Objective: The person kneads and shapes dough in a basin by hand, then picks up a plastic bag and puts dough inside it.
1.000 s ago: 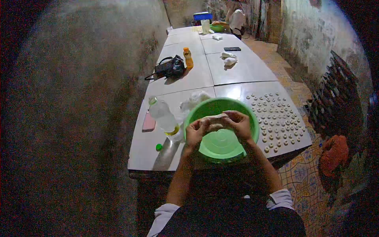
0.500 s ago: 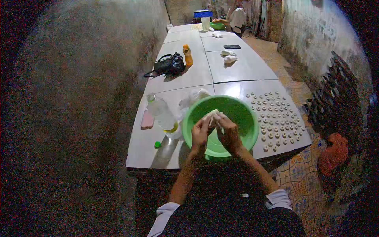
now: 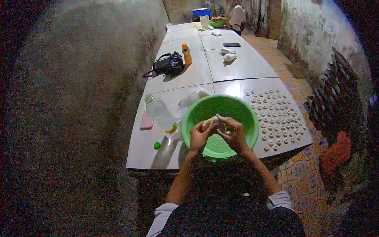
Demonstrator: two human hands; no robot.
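Note:
Over the green basin (image 3: 252, 132), my left hand (image 3: 200, 138) is closed around a lump of pale dough (image 3: 209, 122). My right hand (image 3: 234, 136) faces it with bent fingers, the fingertips meeting those of the left beside the dough. Whatever lies between the right fingers is too small to make out. To the right of the basin, many small pale dough rings (image 3: 278, 129) lie in rows on the white table (image 3: 241, 71). A crumpled clear plastic bag (image 3: 193, 96) lies against the basin's left rim.
Left of the basin are a large clear bottle (image 3: 158, 112), a pink box-like item (image 3: 147, 121) and a green cap (image 3: 157, 145). Farther along are a black bag (image 3: 169, 64), an orange bottle (image 3: 187, 55), white bundles (image 3: 229, 56) and a dark phone-like slab (image 3: 231, 45). Another person (image 3: 237, 17) stands at the far end.
My hands have come down slightly and turned. The dough, held up between both hands before, now sits mostly in my left fingers, with the right fingers spread a little farther from it.

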